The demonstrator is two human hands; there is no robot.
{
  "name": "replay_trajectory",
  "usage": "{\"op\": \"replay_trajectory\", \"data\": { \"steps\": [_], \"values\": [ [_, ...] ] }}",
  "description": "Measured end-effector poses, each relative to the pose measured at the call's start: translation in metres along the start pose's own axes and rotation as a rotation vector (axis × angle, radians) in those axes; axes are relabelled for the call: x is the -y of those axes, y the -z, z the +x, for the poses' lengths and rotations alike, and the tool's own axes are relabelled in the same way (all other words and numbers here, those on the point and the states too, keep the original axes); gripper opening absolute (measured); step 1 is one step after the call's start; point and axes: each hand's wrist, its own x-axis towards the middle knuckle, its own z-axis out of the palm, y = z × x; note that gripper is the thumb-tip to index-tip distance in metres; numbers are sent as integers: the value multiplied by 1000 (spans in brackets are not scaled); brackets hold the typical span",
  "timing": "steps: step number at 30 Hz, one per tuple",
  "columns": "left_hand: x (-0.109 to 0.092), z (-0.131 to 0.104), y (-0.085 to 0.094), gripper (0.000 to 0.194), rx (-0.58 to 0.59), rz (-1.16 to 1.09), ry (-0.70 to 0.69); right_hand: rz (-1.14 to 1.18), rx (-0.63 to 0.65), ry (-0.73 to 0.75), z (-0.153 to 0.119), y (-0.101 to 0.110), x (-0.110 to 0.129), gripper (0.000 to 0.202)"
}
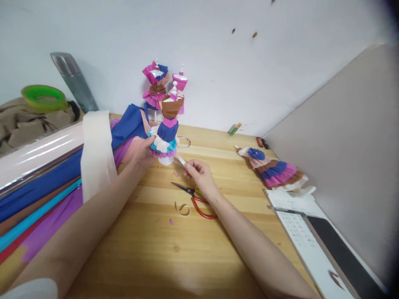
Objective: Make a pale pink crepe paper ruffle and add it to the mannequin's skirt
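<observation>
A small white dress form (pixel 168 129) stands on the table, dressed in a brown top, pink waistband, blue skirt and ruffles of cream, turquoise and pink. My left hand (pixel 146 150) is closed around the left side of its ruffled skirt; some fingers are hidden behind it. My right hand (pixel 199 173) pinches a narrow white strip (pixel 181 160), whose far end reaches the skirt's lower right edge. Below the right hand lie scissors (pixel 203 207) with red handles, partly covered by the wrist. Beside them is a curled pale strip (pixel 183 209).
Two more small dress forms (pixel 156 89) stand against the wall. Rolls of coloured crepe paper (pixel 46 182) and a bottle (pixel 75 81) fill the left. A ruffled doll dress (pixel 274 168) lies right, behind a white board with a dark phone-like slab (pixel 339 249). A glue stick-like tube (pixel 235 129) lies near the wall.
</observation>
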Motion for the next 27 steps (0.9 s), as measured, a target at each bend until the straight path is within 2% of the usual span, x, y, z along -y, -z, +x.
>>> {"op": "replay_trajectory", "data": {
  "steps": [3,6,9,12,17,22,27],
  "values": [
    [0,1,0,25,13,-25,-37,30,-21,-14,1,-2,-1,31],
    [-2,-1,0,34,5,-100,20,54,-43,-15,2,-4,-1,32],
    [0,-6,-2,48,-92,-186,71,58,-59,-9,2,-4,0,32],
    [6,-13,-5,54,-179,-200,31,26,-99,9,1,-2,0,31],
    [13,-24,-10,44,-334,-168,-5,-18,-127,48,-1,-2,2,26],
    [11,-48,-14,28,-456,-38,42,-76,-149,103,-3,-6,3,26],
    [21,-84,-23,13,-441,129,138,-73,-165,102,-6,-12,0,23]
  ]
}}
